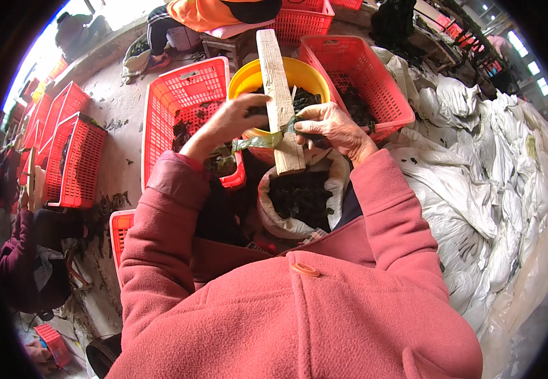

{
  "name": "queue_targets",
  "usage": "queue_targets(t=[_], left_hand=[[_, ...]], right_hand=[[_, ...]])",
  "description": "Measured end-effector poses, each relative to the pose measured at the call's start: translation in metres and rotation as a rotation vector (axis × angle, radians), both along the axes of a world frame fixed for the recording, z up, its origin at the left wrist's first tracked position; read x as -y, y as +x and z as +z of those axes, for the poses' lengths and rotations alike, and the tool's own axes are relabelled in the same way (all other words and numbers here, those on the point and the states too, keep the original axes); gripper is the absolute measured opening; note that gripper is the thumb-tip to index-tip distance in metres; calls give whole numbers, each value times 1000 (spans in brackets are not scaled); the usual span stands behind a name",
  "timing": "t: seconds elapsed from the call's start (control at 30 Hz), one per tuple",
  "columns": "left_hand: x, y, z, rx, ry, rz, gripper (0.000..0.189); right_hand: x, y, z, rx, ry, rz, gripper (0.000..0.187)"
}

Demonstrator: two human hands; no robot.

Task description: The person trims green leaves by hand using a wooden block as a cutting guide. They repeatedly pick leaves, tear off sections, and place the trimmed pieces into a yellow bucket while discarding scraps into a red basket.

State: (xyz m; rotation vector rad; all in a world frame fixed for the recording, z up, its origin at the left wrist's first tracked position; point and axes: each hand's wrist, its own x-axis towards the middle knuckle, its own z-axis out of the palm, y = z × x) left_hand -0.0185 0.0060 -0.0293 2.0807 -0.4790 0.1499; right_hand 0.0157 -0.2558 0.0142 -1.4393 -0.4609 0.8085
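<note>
A wooden plank [278,90] lies across a yellow bucket [243,78] that holds dark, leafy, seaweed-like pieces. My right hand [333,125] is at the plank's right edge, thumb and fingers pinching a wet green strip, probably seaweed [264,141]. That strip crosses the plank's near part and hangs past its left side. At the plank's left edge is my left hand [236,118], thumb and fingers apart, with nothing seen held. Below the plank's near end stands a white sack [342,177], its top rolled down, full of dark pieces [300,196].
Red plastic crates stand left [148,128] and right [397,94] of the bucket, with dark pieces inside. White sacks [473,189] are heaped at right. More red crates [77,161] and a seated person [32,256] are at left. Another person [203,16] sits ahead.
</note>
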Motion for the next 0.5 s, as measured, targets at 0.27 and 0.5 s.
queue_targets(t=[0.27,0.5], left_hand=[[31,4,30,-356,-94,-110,18],[29,2,34,-417,-242,-106,26]], right_hand=[[20,21,4,126,-48,-82,20],[16,31,-17,-70,237,-305,22]])
